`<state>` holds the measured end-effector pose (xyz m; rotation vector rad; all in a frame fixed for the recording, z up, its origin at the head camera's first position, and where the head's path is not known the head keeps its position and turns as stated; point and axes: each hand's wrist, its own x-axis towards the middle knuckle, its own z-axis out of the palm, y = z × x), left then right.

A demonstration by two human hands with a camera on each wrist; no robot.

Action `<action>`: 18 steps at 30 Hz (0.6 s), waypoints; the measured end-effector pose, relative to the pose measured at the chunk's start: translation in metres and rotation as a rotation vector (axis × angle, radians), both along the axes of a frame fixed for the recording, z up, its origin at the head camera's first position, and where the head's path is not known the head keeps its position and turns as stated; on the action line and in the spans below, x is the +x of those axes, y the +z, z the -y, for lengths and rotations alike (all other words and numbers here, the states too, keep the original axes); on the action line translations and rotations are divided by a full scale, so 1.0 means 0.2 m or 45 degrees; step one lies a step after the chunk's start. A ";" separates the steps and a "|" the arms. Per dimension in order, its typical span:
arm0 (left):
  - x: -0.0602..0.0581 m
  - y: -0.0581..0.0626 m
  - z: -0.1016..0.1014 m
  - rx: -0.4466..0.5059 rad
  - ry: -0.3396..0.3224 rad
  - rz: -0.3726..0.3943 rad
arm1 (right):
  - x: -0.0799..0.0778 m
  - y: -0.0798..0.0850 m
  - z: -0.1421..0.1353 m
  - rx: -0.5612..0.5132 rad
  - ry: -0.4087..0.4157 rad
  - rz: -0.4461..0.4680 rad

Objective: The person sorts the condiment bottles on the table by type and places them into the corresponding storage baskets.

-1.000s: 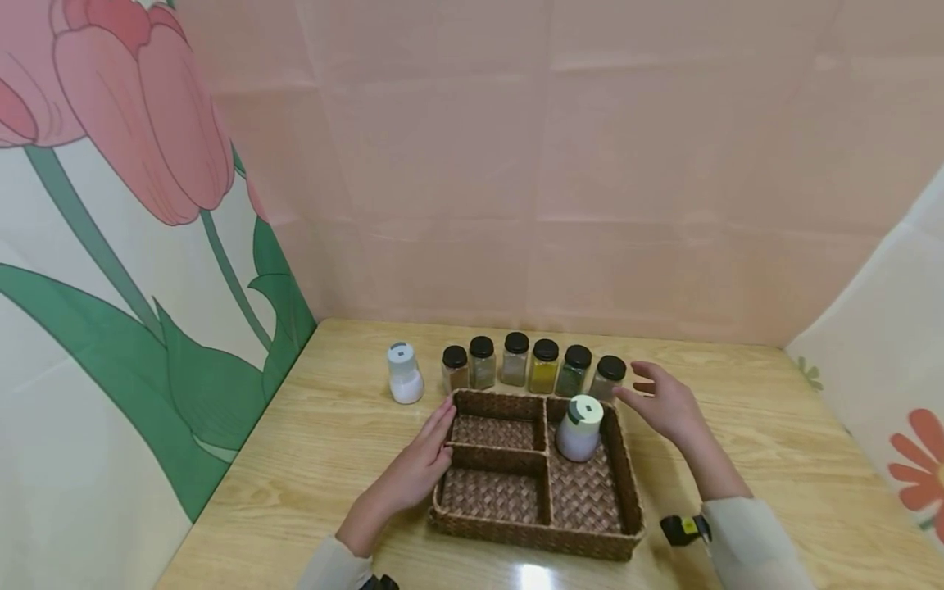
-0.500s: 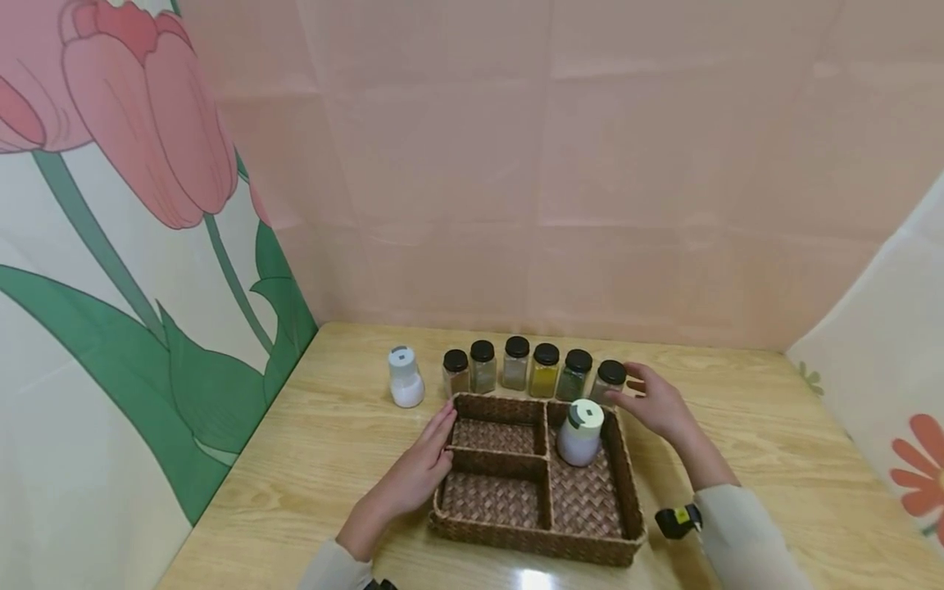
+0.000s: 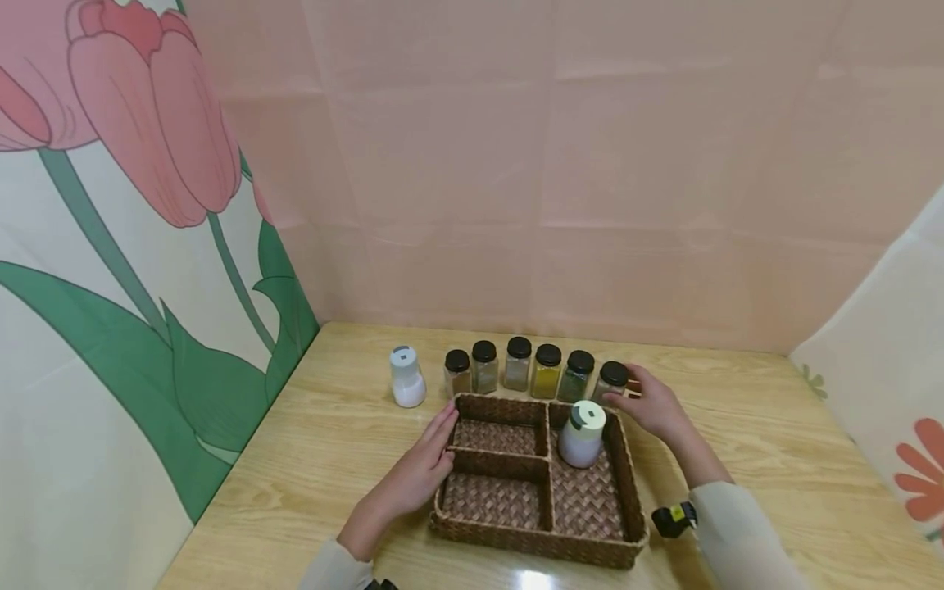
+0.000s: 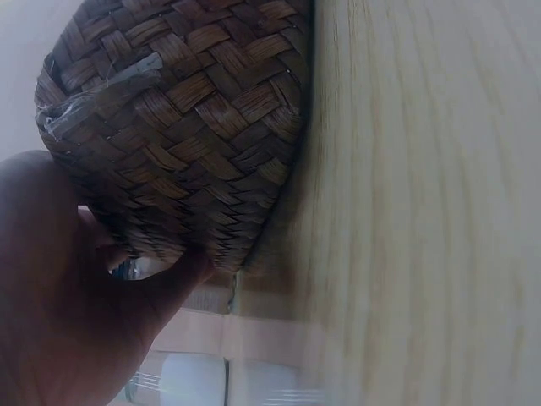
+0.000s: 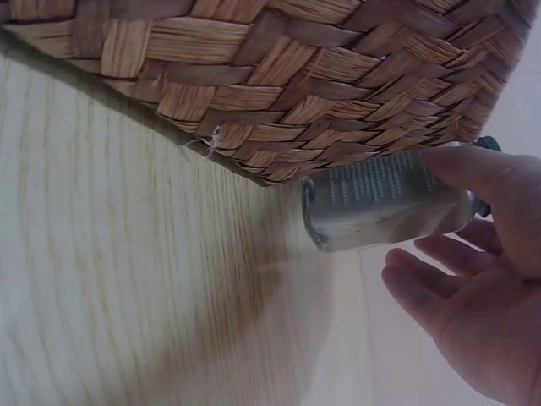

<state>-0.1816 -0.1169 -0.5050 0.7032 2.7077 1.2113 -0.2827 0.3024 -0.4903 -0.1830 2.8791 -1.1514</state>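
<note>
Right hand [image 3: 652, 406] is up at the right end of the jar row. My thumb lies across the face of the end jar [image 5: 389, 199], near its neck; the fingers are loosely bent on the other side, and in the right wrist view the lowest two stand apart from the glass. Whether thumb and forefinger press it, I cannot tell.

The jar stands upright on the table [image 3: 332, 459], just beyond the far right corner of the woven basket [image 3: 534, 541]. Left hand [image 3: 419, 471] rests against the basket's left wall, fingers nearly straight toward the far corner, thumb to the outer weave (steadying it, I judge).

One shaker [image 3: 581, 447] stands upright in the basket's long right compartment; both left compartments are bare. A second shaker [image 3: 407, 385] and the other five jars [image 3: 546, 381] stand outside.

Step in hand, as I read it: taking hold of the end jar. Next move calls for a firm closing under the black lid, then a straight lift high enough to clear the rim (and the neighbouring jar, which is near).
</note>
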 end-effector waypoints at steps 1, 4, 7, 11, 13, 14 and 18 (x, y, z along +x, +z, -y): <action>0.00 0.00 0.00 -0.001 -0.001 -0.002 | 0.00 0.00 0.00 0.005 0.001 -0.002; 0.00 0.00 0.00 0.000 -0.006 -0.015 | -0.01 -0.01 -0.01 0.033 0.002 -0.016; 0.00 0.00 0.00 -0.004 -0.006 -0.023 | -0.01 -0.01 -0.01 0.067 0.001 -0.039; -0.01 0.00 0.00 -0.004 -0.002 -0.027 | -0.02 -0.01 -0.01 0.094 0.000 -0.076; -0.01 0.00 0.00 0.001 -0.002 -0.029 | -0.02 -0.01 -0.01 0.097 0.000 -0.092; -0.01 -0.01 0.00 0.002 -0.003 -0.030 | -0.01 -0.01 0.00 0.096 0.004 -0.102; -0.01 -0.01 0.00 0.001 -0.006 -0.025 | 0.00 -0.02 0.01 0.083 0.010 -0.128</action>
